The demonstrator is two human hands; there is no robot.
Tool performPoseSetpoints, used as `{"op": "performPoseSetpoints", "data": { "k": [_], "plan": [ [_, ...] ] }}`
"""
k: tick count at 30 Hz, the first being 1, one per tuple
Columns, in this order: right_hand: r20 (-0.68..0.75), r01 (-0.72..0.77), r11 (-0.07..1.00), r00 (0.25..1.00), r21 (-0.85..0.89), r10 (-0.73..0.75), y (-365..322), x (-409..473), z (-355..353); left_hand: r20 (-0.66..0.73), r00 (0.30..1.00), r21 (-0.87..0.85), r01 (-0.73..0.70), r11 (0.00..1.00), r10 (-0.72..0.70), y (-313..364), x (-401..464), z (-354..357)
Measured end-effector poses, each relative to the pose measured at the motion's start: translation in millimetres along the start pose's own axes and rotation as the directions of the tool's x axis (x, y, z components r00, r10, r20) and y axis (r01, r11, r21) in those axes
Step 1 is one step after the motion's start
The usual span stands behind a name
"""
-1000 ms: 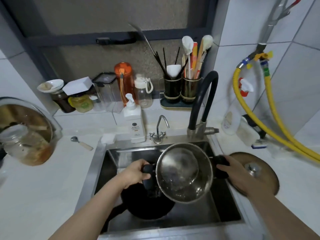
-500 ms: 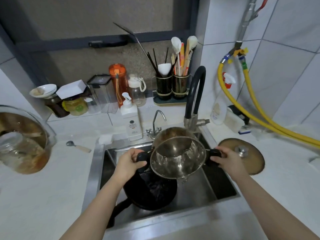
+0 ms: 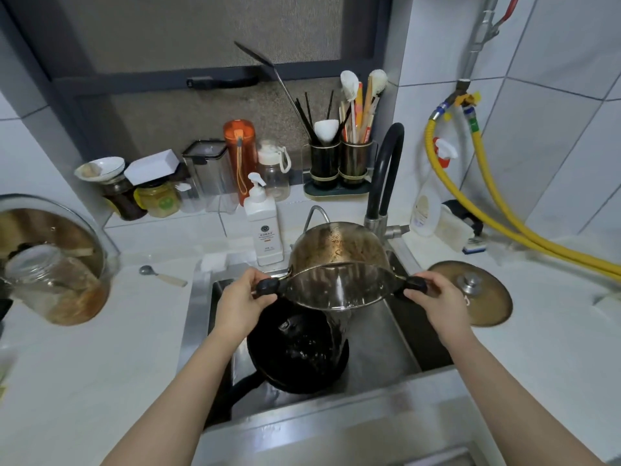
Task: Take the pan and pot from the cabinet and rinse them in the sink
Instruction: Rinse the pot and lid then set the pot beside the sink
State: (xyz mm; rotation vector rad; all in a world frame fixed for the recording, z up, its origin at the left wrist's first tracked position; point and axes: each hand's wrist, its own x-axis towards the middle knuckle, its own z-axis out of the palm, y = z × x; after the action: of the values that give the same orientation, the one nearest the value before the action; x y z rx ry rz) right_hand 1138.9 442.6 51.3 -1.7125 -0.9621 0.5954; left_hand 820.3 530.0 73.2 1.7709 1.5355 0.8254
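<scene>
Steel pot (image 3: 339,260) hangs tipped toward the person above the sink (image 3: 396,334), water spilling from its near rim onto the black pan (image 3: 297,351) lying in the sink below. Left hand (image 3: 240,306) curls tight round the pot's left black handle; right hand (image 3: 437,301) grips the right handle likewise. Right of the sink a lid (image 3: 477,294) lies on the counter; behind the sink stands a soap bottle (image 3: 263,230).
</scene>
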Motion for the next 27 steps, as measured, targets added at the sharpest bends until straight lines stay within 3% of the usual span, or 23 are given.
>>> {"op": "performPoseSetpoints", "data": {
  "k": [18,27],
  "plan": [
    [-0.004,0.118,0.993,0.993,-0.011,-0.118,-15,-16,-4,-0.086,0.995,0.049,-0.047,0.998,0.052,1,-13,-1],
    [0.088,0.143,0.969,0.988,-0.202,-0.128,4,-7,-13,0.059,0.997,0.034,-0.053,0.998,0.051,-10,-7,4]
  ]
}}
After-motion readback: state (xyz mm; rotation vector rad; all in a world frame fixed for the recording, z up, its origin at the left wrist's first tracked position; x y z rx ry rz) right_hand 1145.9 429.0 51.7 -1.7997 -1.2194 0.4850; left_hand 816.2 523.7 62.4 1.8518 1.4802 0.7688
